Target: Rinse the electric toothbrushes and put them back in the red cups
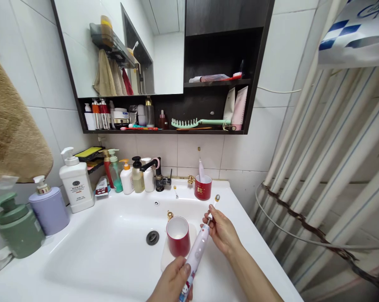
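My left hand (173, 282) is wrapped round the lower handle of a white and pink electric toothbrush (198, 247), which points up and to the right over the sink's right side. My right hand (221, 230) pinches the brush neck just below the small brush head (216, 198). A red cup (178, 235) with a white inside stands on a white coaster just left of the toothbrush. A second red cup (203, 187) holding another brush stands further back on the sink rim.
The white sink (113, 247) has a black drain (152, 237) and a black tap (156, 172). Pump bottles line the left rim and back. A dark shelf with a mirror hangs above. A brown towel (13, 126) hangs left; a striped curtain (334, 167) hangs right.
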Available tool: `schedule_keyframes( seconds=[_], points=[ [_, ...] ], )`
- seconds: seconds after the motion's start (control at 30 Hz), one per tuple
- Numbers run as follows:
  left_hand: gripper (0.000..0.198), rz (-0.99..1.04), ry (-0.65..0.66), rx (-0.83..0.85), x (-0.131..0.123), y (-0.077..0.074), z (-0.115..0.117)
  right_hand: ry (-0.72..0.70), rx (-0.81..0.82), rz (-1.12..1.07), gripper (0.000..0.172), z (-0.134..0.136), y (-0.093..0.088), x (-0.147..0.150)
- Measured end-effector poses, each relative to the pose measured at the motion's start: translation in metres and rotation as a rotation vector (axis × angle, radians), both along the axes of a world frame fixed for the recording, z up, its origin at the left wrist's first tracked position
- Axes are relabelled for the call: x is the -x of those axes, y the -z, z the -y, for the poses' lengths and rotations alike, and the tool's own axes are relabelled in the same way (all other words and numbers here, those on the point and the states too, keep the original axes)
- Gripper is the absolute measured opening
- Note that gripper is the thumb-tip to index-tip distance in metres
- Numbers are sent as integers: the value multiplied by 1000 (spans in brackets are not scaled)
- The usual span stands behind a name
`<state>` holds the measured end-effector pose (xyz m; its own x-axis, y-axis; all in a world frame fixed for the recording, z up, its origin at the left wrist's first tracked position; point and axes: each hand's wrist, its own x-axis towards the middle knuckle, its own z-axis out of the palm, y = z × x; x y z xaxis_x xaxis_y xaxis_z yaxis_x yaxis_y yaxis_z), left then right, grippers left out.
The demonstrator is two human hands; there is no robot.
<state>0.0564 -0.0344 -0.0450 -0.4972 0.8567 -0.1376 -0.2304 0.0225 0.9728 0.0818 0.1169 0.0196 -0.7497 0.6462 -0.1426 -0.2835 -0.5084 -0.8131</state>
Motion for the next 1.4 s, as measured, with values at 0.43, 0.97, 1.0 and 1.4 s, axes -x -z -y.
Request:
schedule_keyframes(
  seconds=[0.43,0.97,1.0,1.4],
  points=[
    [48,107,34,-38,1,-8,0,-60,-109,62,23,5,-1,-1],
    [44,139,55,-98,2,-9,0,-100,-240,109,24,14,-4,-1],
    [44,140,57,-101,1,-9,0,-96,-248,110,24,14,-4,-1],
    [40,74,-2,-56,0,-8,0,-35,-342,107,25,21,-3,3]
  ],
)
